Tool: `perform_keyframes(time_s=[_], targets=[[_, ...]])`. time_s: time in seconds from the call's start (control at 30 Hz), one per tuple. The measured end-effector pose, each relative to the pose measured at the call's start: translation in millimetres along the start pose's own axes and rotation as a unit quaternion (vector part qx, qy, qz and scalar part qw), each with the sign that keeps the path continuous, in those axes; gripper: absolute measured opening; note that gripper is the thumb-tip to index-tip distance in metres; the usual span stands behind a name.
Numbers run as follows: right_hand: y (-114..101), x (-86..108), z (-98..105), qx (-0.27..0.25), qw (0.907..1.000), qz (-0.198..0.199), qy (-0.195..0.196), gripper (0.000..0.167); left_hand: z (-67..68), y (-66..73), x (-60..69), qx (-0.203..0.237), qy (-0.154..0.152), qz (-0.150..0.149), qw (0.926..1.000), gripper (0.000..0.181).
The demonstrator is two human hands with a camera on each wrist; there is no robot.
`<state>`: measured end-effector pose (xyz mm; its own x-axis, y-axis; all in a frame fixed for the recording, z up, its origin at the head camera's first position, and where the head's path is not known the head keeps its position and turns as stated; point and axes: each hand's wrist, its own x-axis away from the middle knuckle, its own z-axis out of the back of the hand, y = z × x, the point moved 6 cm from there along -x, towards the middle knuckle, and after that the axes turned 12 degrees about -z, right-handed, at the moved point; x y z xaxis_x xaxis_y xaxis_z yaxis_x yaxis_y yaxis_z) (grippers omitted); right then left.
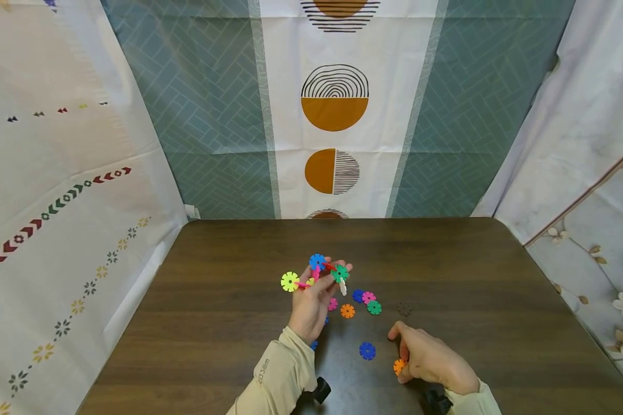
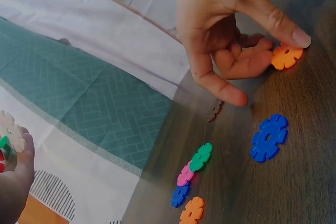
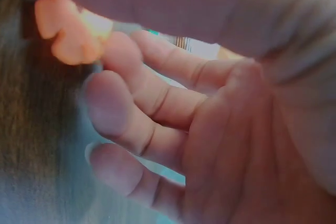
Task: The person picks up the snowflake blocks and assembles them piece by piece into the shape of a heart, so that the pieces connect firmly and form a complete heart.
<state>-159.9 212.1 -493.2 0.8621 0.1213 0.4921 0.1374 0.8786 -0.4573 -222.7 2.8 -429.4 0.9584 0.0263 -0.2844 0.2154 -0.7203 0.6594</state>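
Tabletop (image 1: 202, 311) of dark wood spreads beneath a person's left hand (image 1: 311, 302) and right hand (image 1: 436, 360). Left fingers grip a multicoloured chain of discs (image 1: 318, 262), likely raised to clear the loose discs (image 1: 368, 298). Right fingers pinch an orange disc (image 1: 398, 367) low over the tabletop, contact unclear, probably edge-held for control; it is flat, notched, flower-shaped.

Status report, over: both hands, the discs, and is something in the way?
Left hand holds linked notched discs. Right hand pinches orange notched disc. Blue notched disc loose on table, near right hand. No obstruction seen.
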Motion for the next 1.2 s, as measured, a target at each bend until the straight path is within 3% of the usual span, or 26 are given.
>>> perform_keyframes(time_s=[0.2, 0.4, 0.5, 0.6, 0.93, 1.2], targets=[[-3.1, 1.0, 0.5, -0.029, 0.9976, 0.061, -0.015, 0.047, 0.7, -0.2, 0.6, -0.002, 0.004, 0.004, 1.0000, 0.027], [-14.9, 0.2, -1.1, -0.100, 0.9845, 0.133, -0.054, 0.017, -0.2, -0.1, 0.9, -0.012, -0.004, 0.000, 0.9999, 0.026], [-21.7, -1.7, 0.2, -0.143, 0.9765, 0.154, -0.048, 0.015, -0.9, -0.2, 0.9, -0.018, -0.008, -0.002, 0.9998, 0.026], [-27.8, -3.3, 4.5, -0.190, 0.9671, 0.168, -0.018, 0.015, -1.8, -0.1, 1.0, -0.018, -0.012, -0.005, 0.9997, 0.025], [-48.7, -0.6, 17.5, -0.330, 0.9166, 0.221, 0.049, 0.018, -4.9, -1.9, 2.1, -0.007, -0.017, -0.004, 0.9998, 0.025], [-63.9, -2.3, 18.4, -0.421, 0.8751, 0.231, 0.063, 0.019, -7.7, -4.7, 3.1, -0.002, -0.021, 0.006, 0.9998, 0.028]])
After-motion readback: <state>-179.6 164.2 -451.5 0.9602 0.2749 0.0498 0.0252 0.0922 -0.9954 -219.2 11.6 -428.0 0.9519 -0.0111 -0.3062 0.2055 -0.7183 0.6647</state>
